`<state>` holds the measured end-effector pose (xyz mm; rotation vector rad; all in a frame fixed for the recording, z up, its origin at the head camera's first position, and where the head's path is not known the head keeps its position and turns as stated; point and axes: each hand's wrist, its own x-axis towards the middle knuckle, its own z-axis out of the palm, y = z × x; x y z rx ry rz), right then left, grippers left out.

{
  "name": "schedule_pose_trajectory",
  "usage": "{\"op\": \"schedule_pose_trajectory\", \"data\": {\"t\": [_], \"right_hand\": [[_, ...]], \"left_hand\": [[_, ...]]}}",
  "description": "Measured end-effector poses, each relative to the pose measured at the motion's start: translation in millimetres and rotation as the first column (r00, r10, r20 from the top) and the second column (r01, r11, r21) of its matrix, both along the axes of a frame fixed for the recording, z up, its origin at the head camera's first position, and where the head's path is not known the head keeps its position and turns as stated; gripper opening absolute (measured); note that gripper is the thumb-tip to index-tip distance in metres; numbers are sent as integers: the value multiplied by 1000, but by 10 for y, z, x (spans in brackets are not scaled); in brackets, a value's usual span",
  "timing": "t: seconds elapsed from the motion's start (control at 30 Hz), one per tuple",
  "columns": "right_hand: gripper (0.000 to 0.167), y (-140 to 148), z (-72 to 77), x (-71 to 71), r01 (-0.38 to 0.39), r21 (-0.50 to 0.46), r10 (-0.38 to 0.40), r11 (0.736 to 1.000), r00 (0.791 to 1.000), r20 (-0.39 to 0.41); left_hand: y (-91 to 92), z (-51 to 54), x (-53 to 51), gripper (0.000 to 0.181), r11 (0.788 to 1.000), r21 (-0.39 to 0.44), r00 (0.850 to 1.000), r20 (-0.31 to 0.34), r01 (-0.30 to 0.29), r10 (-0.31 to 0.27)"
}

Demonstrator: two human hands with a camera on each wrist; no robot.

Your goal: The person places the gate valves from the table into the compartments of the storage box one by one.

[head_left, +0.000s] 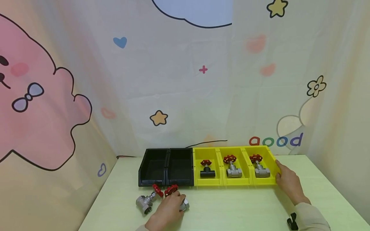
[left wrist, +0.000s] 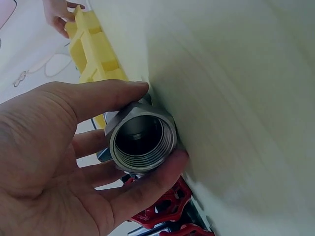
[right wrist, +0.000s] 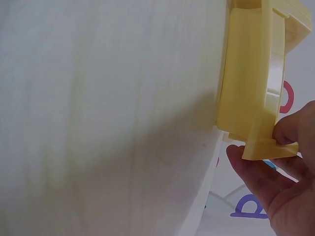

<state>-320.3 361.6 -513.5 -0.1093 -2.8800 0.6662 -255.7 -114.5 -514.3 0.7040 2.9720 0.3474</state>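
Metal valve (left wrist: 142, 137) lies in the left hand (head_left: 169, 208), between thumb (left wrist: 106, 96) and fingers (left wrist: 155, 181).

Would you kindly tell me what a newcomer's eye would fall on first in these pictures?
Most likely the three bright yellow bins, each holding a red-handled valve, to the right of two black bins. Next, perhaps, the silver valve in the left hand's grip, in front of the black bins.

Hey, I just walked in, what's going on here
A person's left hand grips a metal valve in front of the black bins, with a second valve beside it. Their right hand holds the outer wall of the rightmost yellow bin. Each of the three yellow bins contains one red-wheeled valve.
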Motion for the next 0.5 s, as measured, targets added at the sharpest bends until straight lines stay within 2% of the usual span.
{"op": "schedule_pose_trajectory", "data": {"t": [0.17, 0.37, 0.5], "right_hand": [[63, -2, 11, 6, -7, 11, 7, 1000, 1000, -11], [63, -3, 44, 18, -14, 8, 14, 1000, 1000, -6], [64, -5, 46, 20, -14, 6, 14, 1000, 1000, 1]], "left_hand": [[-3, 0, 4, 44, 1000, 31, 1000, 13, -7, 6], [1, -4, 2, 39, 999, 24, 999, 23, -33, 32], [-3, -16, 13, 38, 999, 17, 999, 20, -30, 29]]}}
